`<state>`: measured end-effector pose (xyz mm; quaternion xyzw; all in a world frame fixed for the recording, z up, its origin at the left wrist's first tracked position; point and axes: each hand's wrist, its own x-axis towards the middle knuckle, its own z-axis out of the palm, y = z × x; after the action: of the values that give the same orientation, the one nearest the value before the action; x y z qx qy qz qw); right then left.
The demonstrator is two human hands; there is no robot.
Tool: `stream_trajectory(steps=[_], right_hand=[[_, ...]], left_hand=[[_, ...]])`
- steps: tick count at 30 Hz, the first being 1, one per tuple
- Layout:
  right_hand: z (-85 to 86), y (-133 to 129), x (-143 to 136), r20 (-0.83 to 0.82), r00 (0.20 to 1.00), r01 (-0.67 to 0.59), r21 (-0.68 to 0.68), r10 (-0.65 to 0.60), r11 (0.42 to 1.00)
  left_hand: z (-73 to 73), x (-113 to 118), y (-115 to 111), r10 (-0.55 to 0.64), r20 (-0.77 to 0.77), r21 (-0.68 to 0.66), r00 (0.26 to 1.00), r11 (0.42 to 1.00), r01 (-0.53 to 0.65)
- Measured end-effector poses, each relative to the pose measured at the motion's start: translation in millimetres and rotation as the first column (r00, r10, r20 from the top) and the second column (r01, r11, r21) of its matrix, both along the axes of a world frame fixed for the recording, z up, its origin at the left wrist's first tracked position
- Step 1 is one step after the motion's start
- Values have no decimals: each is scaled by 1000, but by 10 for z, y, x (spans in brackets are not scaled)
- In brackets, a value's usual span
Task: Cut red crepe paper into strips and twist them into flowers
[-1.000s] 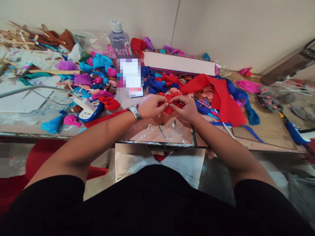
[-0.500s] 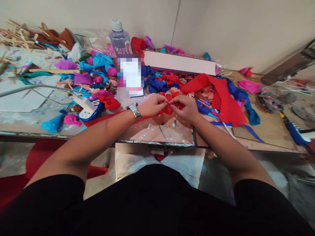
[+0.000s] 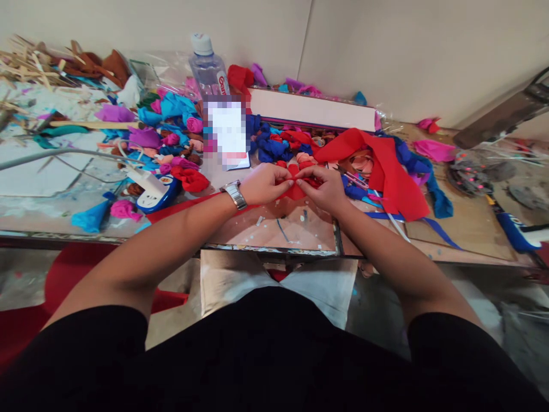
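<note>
Bottle [image 3: 209,74]: clear, white-capped, upright – eleven o'clock from mid-view
Phone [image 3: 229,129]: between ten and eleven, before the bottle, screen pixelated
Power socket [image 3: 156,194]: blue and white, nine o'clock, near the front edge of the counter [image 3: 231,232]
Grey cable [image 3: 64,153]: nine to ten o'clock – running in from the left
Wooden sticks [image 3: 32,68]: heaped, ten o'clock
Red chair [image 3: 71,274]: between eight and nine, below counter level

the phone [image 3: 227,129] has its screen pixelated, and the gray cable [image 3: 64,152] runs off the left edge.
</note>
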<state>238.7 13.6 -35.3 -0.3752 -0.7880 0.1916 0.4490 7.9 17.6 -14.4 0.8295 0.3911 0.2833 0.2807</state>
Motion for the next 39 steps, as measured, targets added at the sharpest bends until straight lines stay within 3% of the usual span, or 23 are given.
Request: stream_trajectory(steps=[12,19,31,39], right_hand=[[1,16,46,102,993,-80,156,64,984],[25,14,70,153,984,-116,195,87,974],[35,-5,61,153,988,-44,206,12,978],[57,-4,68,162,985,-99,215,64,972]], left_hand=[[39,-6,48,-41,98,-196,994,979,60],[-16,-15,74,-14,144,-198,989,979,42],[25,8,47,35,186,-274,982,962,18],[32,-4,58,9,201,-263,979,964,45]])
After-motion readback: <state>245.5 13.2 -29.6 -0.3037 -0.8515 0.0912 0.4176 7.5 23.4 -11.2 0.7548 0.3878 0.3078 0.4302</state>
